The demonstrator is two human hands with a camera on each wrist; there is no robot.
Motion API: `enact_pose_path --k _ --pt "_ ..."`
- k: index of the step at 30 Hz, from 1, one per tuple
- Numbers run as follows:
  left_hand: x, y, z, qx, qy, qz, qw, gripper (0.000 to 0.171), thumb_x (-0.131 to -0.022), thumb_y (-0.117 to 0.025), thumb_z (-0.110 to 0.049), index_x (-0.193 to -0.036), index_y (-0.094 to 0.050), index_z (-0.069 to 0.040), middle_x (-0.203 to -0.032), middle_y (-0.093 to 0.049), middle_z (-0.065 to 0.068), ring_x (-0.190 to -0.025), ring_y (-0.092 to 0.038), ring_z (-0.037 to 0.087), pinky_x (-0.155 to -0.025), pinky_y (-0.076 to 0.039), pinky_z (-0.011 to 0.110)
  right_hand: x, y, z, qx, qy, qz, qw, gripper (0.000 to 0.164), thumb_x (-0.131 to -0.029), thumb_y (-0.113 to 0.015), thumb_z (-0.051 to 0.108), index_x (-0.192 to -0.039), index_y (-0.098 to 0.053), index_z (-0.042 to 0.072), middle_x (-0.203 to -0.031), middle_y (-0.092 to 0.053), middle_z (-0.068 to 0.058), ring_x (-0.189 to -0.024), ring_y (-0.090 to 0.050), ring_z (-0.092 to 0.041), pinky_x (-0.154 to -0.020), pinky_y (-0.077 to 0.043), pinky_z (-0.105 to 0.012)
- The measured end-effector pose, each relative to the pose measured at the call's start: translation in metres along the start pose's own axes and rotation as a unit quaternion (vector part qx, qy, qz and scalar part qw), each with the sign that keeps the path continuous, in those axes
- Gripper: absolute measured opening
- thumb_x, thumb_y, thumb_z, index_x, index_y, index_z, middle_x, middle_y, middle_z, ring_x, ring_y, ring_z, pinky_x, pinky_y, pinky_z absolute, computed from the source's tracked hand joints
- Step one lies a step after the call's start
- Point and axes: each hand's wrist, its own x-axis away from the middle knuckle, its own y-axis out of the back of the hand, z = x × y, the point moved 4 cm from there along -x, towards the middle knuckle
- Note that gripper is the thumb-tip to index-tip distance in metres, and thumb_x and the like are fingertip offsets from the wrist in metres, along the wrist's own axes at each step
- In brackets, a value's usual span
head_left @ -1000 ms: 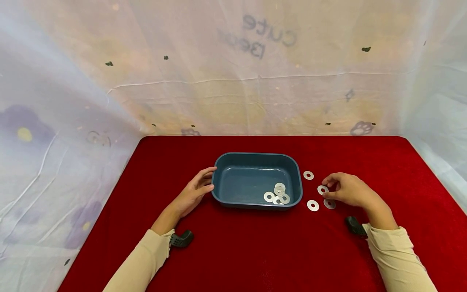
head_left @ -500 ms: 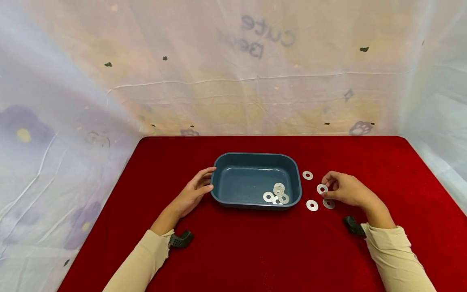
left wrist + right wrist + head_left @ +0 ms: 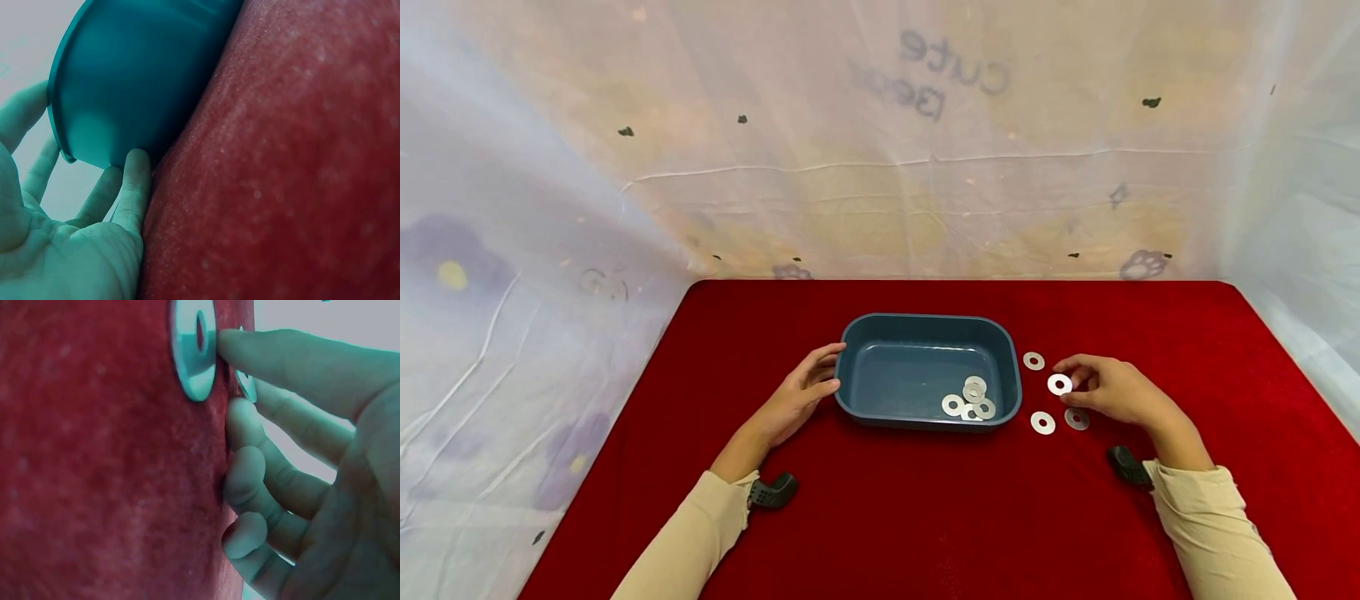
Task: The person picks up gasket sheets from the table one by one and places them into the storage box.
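A blue-grey rectangular bin (image 3: 880, 379) stands in the middle of the head view. Several flat metal washers (image 3: 953, 405) lie in its near right corner. My left hand (image 3: 793, 398) touches the bin's left end with fairly straight fingers; in the left wrist view the fingertips (image 3: 136, 164) rest against the outer wall. To the right of the bin, my right hand (image 3: 1112, 390) pinches a washer (image 3: 1060, 384) by its edge between thumb and finger. Its tilt catches the light. The right wrist view shows this washer (image 3: 246, 386) partly hidden behind the thumb.
Loose washers lie around the right hand: one (image 3: 1033, 361) behind, one (image 3: 1042, 423) in front, and one (image 3: 1077, 418) just below the thumb. A red cloth (image 3: 940, 508) covers the table. Printed fabric (image 3: 850, 217) hangs behind and at both sides.
The pinched washer has shifted slightly left and away from me, and it looks brighter. My right fingertips moved with it. The left hand and the bin stay put.
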Motion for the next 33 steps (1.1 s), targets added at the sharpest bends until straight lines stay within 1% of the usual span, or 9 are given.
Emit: enact_pose_path --k 7,14,24,33 --pt "0.0003 -0.0002 -0.0003 0.001 0.002 -0.002 1.0 0.058 -0.103 -0.054 -0.017 -0.156 -0.028 -0.021 -0.155 -0.03 0.014 -0.139 -0.032 0.031 -0.104 -0.04 0.021 -0.0009 -0.001 -0.0015 0.004 -0.011 0.002 1.0 0.039 -0.081 -0.081 0.018 -0.117 -0.07 0.006 -0.086 -0.063 0.0 -0.064 -0.048 -0.007 -0.056 -0.041 -0.023" --pt "0.0003 -0.0011 -0.0016 0.002 0.002 0.0 1.0 0.059 -0.103 -0.054 -0.018 -0.156 -0.028 -0.022 -0.155 -0.03 0.014 -0.14 -0.032 0.032 -0.105 -0.04 0.022 -0.0009 -0.0005 -0.0015 0.006 -0.018 -0.005 1.0 0.039 -0.08 -0.082 0.022 -0.115 -0.072 0.006 -0.085 -0.063 0.001 -0.064 -0.047 -0.006 -0.056 -0.039 -0.023" --pt "-0.0011 0.0007 -0.0005 0.001 -0.006 0.001 1.0 0.058 -0.103 -0.053 -0.016 -0.156 -0.028 -0.021 -0.154 -0.031 0.015 -0.139 -0.034 0.03 -0.104 -0.041 0.023 -0.0005 0.0006 0.0 0.01 0.0 -0.009 1.0 0.042 -0.08 -0.083 0.022 -0.119 -0.072 0.008 -0.086 -0.065 0.0 -0.06 -0.045 -0.004 -0.053 -0.038 -0.023" --pt "-0.0011 0.0016 0.001 0.002 -0.005 0.001 1.0 0.058 -0.103 -0.053 -0.015 -0.156 -0.029 -0.021 -0.154 -0.031 0.015 -0.138 -0.035 0.028 -0.104 -0.041 0.023 -0.0016 0.0001 -0.0012 0.007 -0.005 -0.009 1.0 0.039 -0.079 -0.083 0.023 -0.113 -0.072 0.008 -0.086 -0.065 0.001 -0.064 -0.047 -0.003 -0.057 -0.039 -0.022"
